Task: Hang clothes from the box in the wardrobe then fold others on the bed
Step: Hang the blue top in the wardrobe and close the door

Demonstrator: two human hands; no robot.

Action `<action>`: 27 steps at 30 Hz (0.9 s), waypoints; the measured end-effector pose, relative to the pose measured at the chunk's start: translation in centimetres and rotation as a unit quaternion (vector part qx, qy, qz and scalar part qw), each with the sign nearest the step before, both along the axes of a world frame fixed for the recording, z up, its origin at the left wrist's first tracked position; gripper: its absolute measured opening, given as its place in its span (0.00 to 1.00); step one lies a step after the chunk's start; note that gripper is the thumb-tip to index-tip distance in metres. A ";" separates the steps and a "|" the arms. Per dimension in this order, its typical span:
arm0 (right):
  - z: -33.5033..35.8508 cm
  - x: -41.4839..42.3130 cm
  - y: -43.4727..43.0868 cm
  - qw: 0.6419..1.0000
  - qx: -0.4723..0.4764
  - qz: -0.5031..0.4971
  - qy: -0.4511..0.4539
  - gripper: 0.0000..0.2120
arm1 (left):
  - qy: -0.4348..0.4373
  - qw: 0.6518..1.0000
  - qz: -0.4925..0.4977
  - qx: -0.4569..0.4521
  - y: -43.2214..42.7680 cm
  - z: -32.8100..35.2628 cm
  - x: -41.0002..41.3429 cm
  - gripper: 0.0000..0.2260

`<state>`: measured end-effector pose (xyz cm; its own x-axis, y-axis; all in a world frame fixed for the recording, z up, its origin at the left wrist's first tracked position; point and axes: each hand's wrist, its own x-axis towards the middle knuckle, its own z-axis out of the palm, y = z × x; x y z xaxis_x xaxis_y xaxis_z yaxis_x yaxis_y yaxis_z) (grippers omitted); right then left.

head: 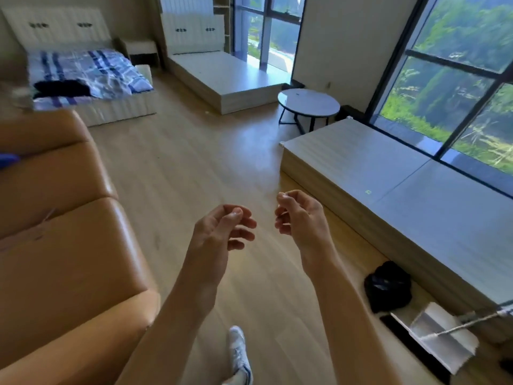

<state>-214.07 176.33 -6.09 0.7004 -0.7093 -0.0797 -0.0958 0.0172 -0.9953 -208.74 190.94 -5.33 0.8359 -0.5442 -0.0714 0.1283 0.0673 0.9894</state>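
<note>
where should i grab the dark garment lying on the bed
Probably pinch the dark garment at its top folds, coming down from above at the foot end of the bed: it lies in a low, limp heap there; finer detail is blurred.

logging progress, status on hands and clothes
Left hand empty, fingers loosely curled. Right hand the same. Dark clothes lie on far bed. Sofa close on left.

The padded leather sofa (69, 218) is caramel tan. Beyond the sofa, the soft bed cover (111, 70) has blue-and-white checks with dark stripes, and the crumpled garment (62, 88) on it is black.
</note>
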 end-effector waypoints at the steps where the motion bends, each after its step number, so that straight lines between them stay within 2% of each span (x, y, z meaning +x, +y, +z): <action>1: -0.3 1.8 -1.1 1.000 0.000 0.007 0.001 0.09 | -0.001 1.000 0.006 -0.002 -1.1 -0.2 1.7 0.11; 10: -0.5 22.0 -10.7 0.993 -0.044 0.106 0.011 0.10 | -0.003 0.997 0.079 -0.002 -10.3 -0.8 20.3 0.12; 16: -2.2 34.7 -13.9 0.985 0.006 0.172 0.017 0.10 | 0.006 0.989 0.145 0.012 -12.1 -1.0 30.9 0.11; 22: -4.3 50.5 -13.3 0.959 0.031 0.280 0.022 0.09 | 0.028 0.966 0.256 0.017 -12.2 -3.2 42.9 0.11; 27: -4.6 64.2 -12.7 0.928 0.013 0.372 0.017 0.10 | 0.015 0.933 0.358 0.026 -12.4 -2.8 53.8 0.11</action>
<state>-149.87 163.60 -10.70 0.9923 -0.0286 -0.1201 -0.1213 -0.0429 -0.9917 -154.99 178.55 -8.18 0.9812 0.1579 -0.1109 0.0961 0.0984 0.9905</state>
